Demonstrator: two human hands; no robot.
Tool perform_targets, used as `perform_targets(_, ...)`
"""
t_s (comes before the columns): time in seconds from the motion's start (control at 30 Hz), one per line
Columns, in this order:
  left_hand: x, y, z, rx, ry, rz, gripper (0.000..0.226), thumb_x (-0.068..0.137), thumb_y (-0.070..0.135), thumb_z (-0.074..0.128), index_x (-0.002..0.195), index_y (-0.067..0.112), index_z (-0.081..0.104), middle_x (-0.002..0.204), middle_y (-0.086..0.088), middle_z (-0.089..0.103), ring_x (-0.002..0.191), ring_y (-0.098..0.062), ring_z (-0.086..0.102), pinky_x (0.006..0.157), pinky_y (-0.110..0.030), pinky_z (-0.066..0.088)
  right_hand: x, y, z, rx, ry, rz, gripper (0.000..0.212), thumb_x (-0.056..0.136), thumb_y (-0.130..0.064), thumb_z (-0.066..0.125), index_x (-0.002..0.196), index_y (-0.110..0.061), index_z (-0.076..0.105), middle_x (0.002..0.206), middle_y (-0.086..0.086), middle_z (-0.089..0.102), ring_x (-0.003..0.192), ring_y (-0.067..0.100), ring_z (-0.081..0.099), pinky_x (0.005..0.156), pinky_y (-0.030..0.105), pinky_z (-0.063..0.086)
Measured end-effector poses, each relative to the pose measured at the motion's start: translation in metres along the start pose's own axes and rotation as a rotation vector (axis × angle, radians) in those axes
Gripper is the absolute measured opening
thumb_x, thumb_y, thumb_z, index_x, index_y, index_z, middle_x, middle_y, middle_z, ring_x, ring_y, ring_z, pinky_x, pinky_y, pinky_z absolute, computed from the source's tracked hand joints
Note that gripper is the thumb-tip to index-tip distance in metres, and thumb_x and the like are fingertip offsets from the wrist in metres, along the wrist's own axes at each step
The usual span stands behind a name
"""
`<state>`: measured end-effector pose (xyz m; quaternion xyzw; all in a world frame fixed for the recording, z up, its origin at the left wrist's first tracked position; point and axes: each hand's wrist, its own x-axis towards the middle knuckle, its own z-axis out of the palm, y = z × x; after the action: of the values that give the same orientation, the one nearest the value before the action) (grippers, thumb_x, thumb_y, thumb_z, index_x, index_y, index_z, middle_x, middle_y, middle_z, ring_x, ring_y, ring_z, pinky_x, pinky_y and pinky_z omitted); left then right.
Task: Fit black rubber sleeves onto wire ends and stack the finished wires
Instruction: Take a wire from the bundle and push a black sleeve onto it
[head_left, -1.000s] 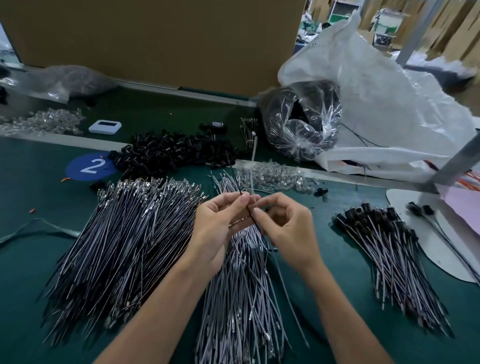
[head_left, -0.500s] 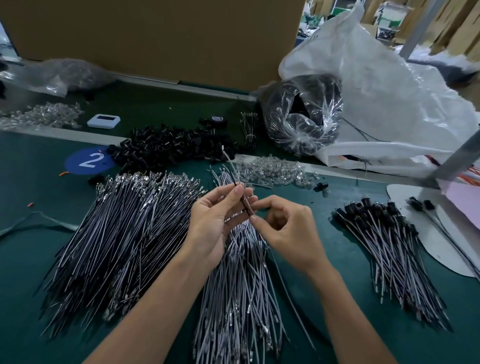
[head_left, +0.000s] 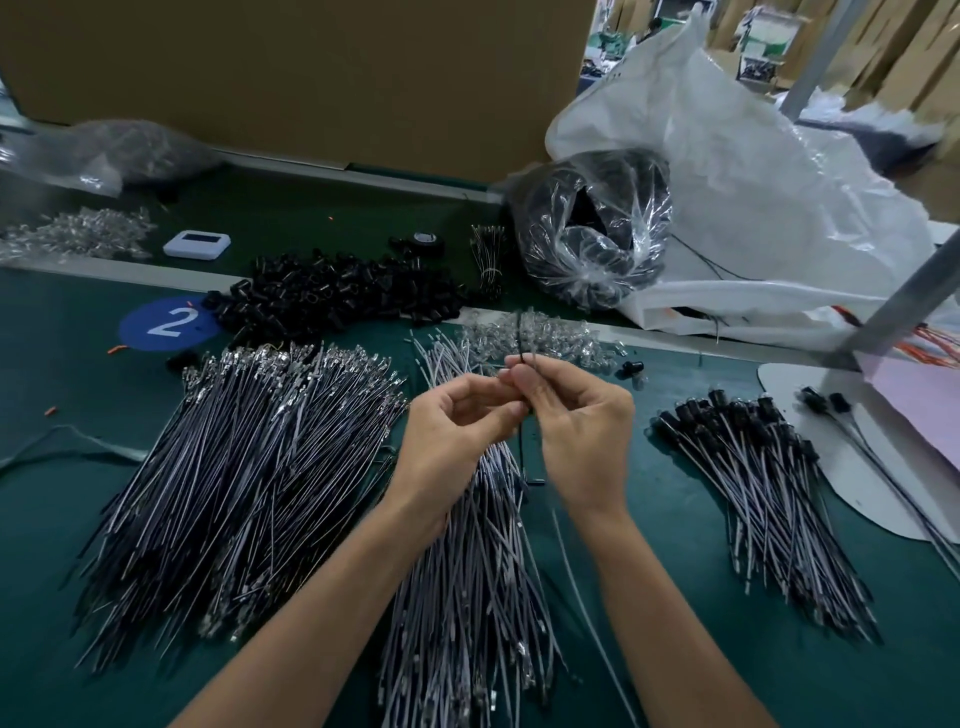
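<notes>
A brown cardboard wall closes off the far side of the green table. A crumpled white plastic bag slumps at the far right. The broad pile of bare wires fans across the left of the table, its metal terminals pointing away. A narrower middle pile runs under the forearms and wrists, which hide part of it. The stack of finished wires, capped in black, lies well apart on the right.

A clear bag of black parts leans against the white one. The heap of black rubber sleeves lies beyond the bare wires, and a scatter of clear parts lies just behind the hands.

The right hand pinches a dark wire held upright above the middle pile. The left hand curls in, thumb and fingertips meeting on the same wire; whether they hold a sleeve is hidden.

A blue disc marked 2, a small white device and one loose sleeve also lie on the table.
</notes>
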<state>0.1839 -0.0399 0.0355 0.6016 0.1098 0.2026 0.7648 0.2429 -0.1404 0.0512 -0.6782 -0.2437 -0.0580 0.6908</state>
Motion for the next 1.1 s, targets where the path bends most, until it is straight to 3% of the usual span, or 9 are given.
perform_targets(0.13, 0.001, 0.007, -0.004, -0.057, 0.008, 0.016, 0.046, 0.072, 0.036, 0.07, 0.113, 0.016, 0.067, 0.093, 0.004, 0.072, 0.096, -0.018, 0.065, 0.095, -0.042, 0.052, 0.005, -0.003, -0.014, -0.016, -0.16, 0.054, 0.013, 0.085, -0.001, 0.071, 0.09, -0.012, 0.077, 0.071, 0.005, 0.074, 0.06, 0.02, 0.069, 0.06, 0.028, 0.057)
perform_targets(0.23, 0.003, 0.013, -0.009, -0.075, -0.032, 0.046, 0.027, 0.077, 0.033, 0.074, 0.1, 0.02, 0.075, 0.092, 0.001, 0.072, 0.092, -0.017, 0.062, 0.099, -0.042, 0.048, 0.006, 0.0, -0.02, -0.047, -0.338, 0.132, 0.017, 0.084, 0.003, 0.07, 0.086, -0.011, 0.077, 0.065, 0.005, 0.072, 0.052, 0.015, 0.063, 0.055, 0.025, 0.054)
perform_targets(0.33, 0.004, 0.017, -0.015, -0.05, -0.051, 0.1, 0.02, 0.07, 0.035, 0.078, 0.085, 0.023, 0.079, 0.089, 0.002, 0.073, 0.091, -0.017, 0.06, 0.095, -0.036, 0.049, 0.007, 0.003, -0.022, -0.101, -0.398, 0.148, 0.017, 0.085, 0.003, 0.07, 0.083, -0.012, 0.078, 0.062, 0.002, 0.07, 0.048, 0.013, 0.059, 0.05, 0.022, 0.049)
perform_targets(0.5, 0.008, 0.019, -0.022, -0.009, -0.063, 0.162, 0.011, 0.07, 0.018, 0.078, 0.081, 0.019, 0.078, 0.079, 0.001, 0.073, 0.077, -0.011, 0.065, 0.077, -0.024, 0.055, 0.007, 0.003, -0.021, -0.126, -0.402, 0.144, 0.022, 0.085, 0.0, 0.071, 0.08, -0.021, 0.077, 0.063, 0.002, 0.071, 0.048, 0.013, 0.06, 0.048, 0.022, 0.048)
perform_targets(0.67, 0.01, 0.017, -0.023, -0.027, 0.056, 0.21, 0.012, 0.069, 0.012, 0.08, 0.079, 0.009, 0.076, 0.069, -0.007, 0.072, 0.06, -0.017, 0.066, 0.061, -0.023, 0.055, 0.007, 0.0, -0.022, -0.116, -0.402, 0.135, 0.022, 0.085, 0.001, 0.071, 0.083, -0.021, 0.076, 0.066, 0.005, 0.072, 0.051, 0.014, 0.063, 0.049, 0.021, 0.049)
perform_targets(0.83, 0.01, 0.013, -0.02, 0.042, 0.16, 0.221, 0.01, 0.072, 0.006, 0.081, 0.081, 0.007, 0.075, 0.068, -0.009, 0.073, 0.06, -0.02, 0.071, 0.058, -0.024, 0.057, 0.004, -0.002, -0.021, -0.187, -0.374, 0.071, 0.023, 0.086, -0.006, 0.072, 0.092, -0.028, 0.071, 0.071, -0.003, 0.075, 0.051, 0.011, 0.064, 0.05, 0.012, 0.044)
perform_targets(1.0, 0.009, 0.017, -0.019, -0.098, 0.175, 0.131, 0.018, 0.068, 0.012, 0.078, 0.083, 0.005, 0.072, 0.071, -0.009, 0.074, 0.064, -0.02, 0.072, 0.06, -0.024, 0.057, 0.008, -0.001, -0.018, -0.218, -0.255, -0.007, 0.014, 0.089, -0.013, 0.07, 0.085, -0.026, 0.073, 0.072, -0.005, 0.074, 0.052, 0.008, 0.061, 0.052, 0.02, 0.048)
perform_targets(1.1, 0.009, 0.018, -0.017, -0.199, 0.124, 0.058, 0.013, 0.073, 0.008, 0.075, 0.084, 0.004, 0.069, 0.072, -0.008, 0.073, 0.068, -0.021, 0.073, 0.063, -0.024, 0.058, 0.013, 0.0, -0.019, -0.283, -0.245, -0.047, 0.011, 0.089, -0.011, 0.07, 0.085, -0.021, 0.074, 0.071, -0.006, 0.073, 0.058, 0.003, 0.064, 0.056, 0.014, 0.045)
